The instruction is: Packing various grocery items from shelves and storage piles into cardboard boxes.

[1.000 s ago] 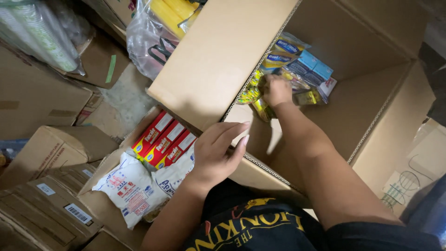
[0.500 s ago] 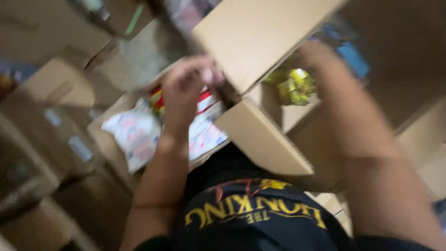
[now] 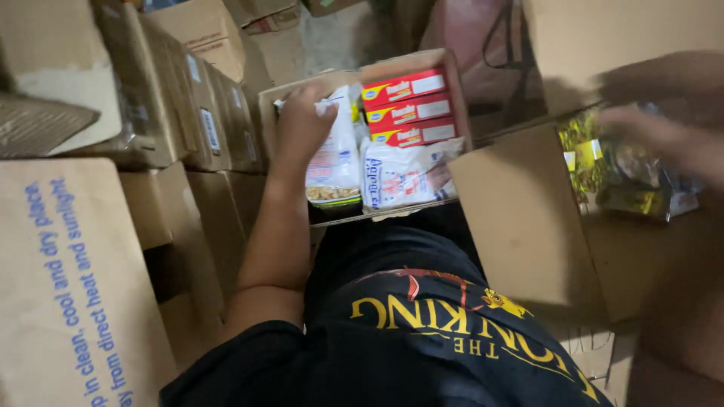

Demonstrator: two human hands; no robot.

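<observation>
My left hand (image 3: 302, 124) reaches into a small open carton (image 3: 265, 105) and grips the top of a white snack packet (image 3: 335, 162). A second white packet (image 3: 400, 177) lies beside it, and three red boxes (image 3: 403, 109) are stacked at the far end of the carton. My right hand (image 3: 664, 136), blurred, is inside a large open carton (image 3: 520, 218) at the right. It is closed on a bundle of yellow and dark shiny packets (image 3: 603, 166).
Closed cartons (image 3: 188, 98) stand stacked along the left, with a big carton bearing blue print (image 3: 68, 286) nearest me. A pinkish plastic bag (image 3: 475, 38) sits beyond the small carton. The large carton's flap juts toward my lap.
The view swung left and down. My left hand moved from the large carton's flap into the small carton onto the white packet. My right hand stayed with the yellow packets.
</observation>
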